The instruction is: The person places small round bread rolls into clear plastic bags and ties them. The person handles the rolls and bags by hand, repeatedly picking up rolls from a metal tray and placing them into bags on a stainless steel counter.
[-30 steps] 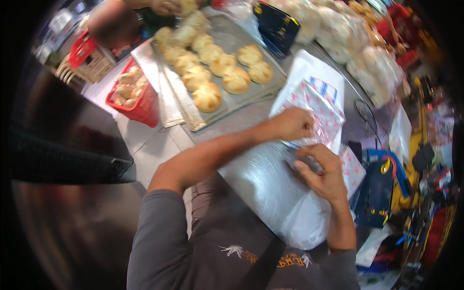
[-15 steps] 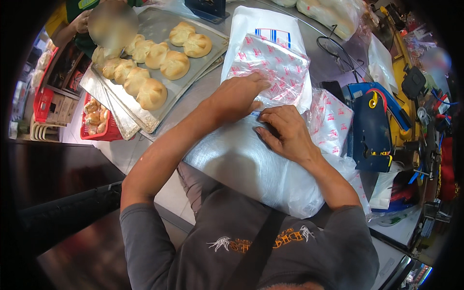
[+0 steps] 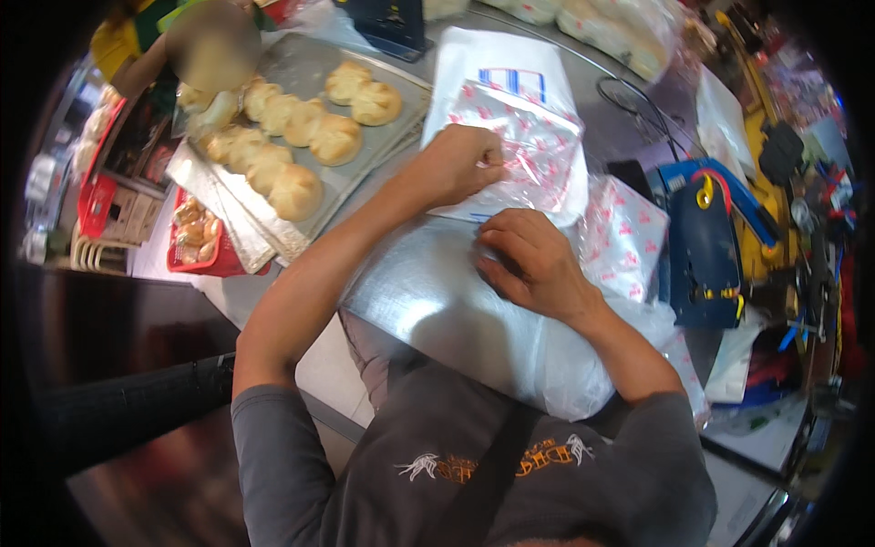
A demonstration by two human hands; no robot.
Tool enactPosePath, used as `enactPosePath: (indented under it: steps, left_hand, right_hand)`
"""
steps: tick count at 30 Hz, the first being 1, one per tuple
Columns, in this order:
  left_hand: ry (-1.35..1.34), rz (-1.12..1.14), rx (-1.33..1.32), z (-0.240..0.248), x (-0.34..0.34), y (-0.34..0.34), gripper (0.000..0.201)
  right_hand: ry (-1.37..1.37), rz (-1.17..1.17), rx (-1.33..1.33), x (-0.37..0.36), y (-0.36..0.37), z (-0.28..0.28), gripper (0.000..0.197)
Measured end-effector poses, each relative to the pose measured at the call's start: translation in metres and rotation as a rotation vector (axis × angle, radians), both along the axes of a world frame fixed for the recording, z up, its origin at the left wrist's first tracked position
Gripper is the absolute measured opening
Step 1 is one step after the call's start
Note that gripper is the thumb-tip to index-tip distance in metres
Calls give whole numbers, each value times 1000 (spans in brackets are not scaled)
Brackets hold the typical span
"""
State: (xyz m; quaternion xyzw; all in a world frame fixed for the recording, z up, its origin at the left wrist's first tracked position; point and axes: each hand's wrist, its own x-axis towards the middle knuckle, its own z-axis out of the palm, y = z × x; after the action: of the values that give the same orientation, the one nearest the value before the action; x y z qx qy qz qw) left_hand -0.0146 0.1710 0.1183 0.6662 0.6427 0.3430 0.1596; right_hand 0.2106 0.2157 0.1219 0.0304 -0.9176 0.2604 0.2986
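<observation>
Left hand [image 3: 460, 164], right hand [image 3: 536, 262] farther apart

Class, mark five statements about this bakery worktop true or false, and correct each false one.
1. The left hand is at the pink-patterned plastic. True.
2. The red basket stands to the right of the metal tray. False: it stands to the tray's left.
3. A dark blue device is to the right of the right hand. True.
4. The bread on the tray is flat and square. False: it is rounded and lumpy.
5. The right hand grips the bread. False: it is over the worktop, away from the tray.
</observation>
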Motion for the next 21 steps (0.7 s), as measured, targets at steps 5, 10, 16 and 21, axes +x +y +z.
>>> enactPosePath:
  steps: [5,10,16,21]
  left_hand:
    - [-120,50,3,15,9,13,21]
    - [151,-184,394,21,59,-9,19]
    - [-112,36,222,15,61,-43,16]
    - [-133,54,139,0,51,-60,20]
  right_hand:
    - [-38,-160,103,-14,4,-10,53]
    - [-352,-235,381,-23,53,-50,51]
    - [-292,-198,289,-38,98,-57,36]
    - [-379,-188,249,-45,81,-48,39]
